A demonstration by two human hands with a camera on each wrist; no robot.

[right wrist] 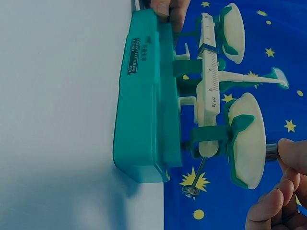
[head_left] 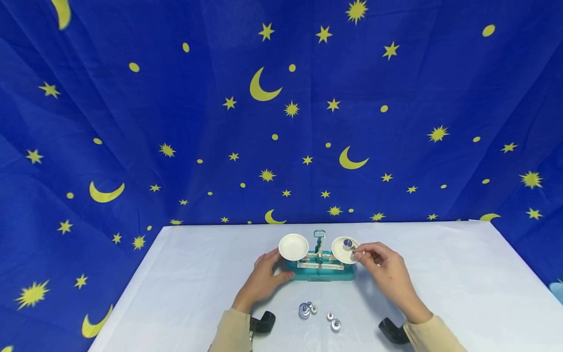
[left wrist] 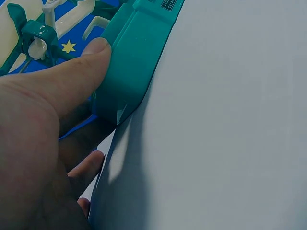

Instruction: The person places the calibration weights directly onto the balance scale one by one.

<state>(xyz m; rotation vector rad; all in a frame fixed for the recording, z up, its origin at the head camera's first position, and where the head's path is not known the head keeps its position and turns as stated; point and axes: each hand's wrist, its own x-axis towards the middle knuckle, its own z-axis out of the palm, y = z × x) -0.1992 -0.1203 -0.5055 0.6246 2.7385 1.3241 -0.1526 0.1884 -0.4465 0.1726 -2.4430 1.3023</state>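
Observation:
A teal balance scale (head_left: 323, 275) with two white pans stands on the white table. My left hand (head_left: 264, 279) grips the left end of its base; in the left wrist view the thumb (left wrist: 91, 57) lies on the base's edge and the fingers reach under and behind. At the right pan (head_left: 339, 255), my right hand (head_left: 390, 273) pinches a small metal weight (right wrist: 271, 151) between thumb and fingertips, against or just over the pan's surface. Another metal weight (head_left: 347, 243) sits in that pan. The left pan (head_left: 293, 247) holds nothing visible.
Several loose metal weights lie in front of the scale, among them a larger one (head_left: 304, 311) and another (head_left: 336, 325) to its right. A blue cloth (head_left: 308, 127) with yellow stars and moons hangs behind the table (head_left: 462, 274). Black wrist mounts (head_left: 393, 331) sit below both hands.

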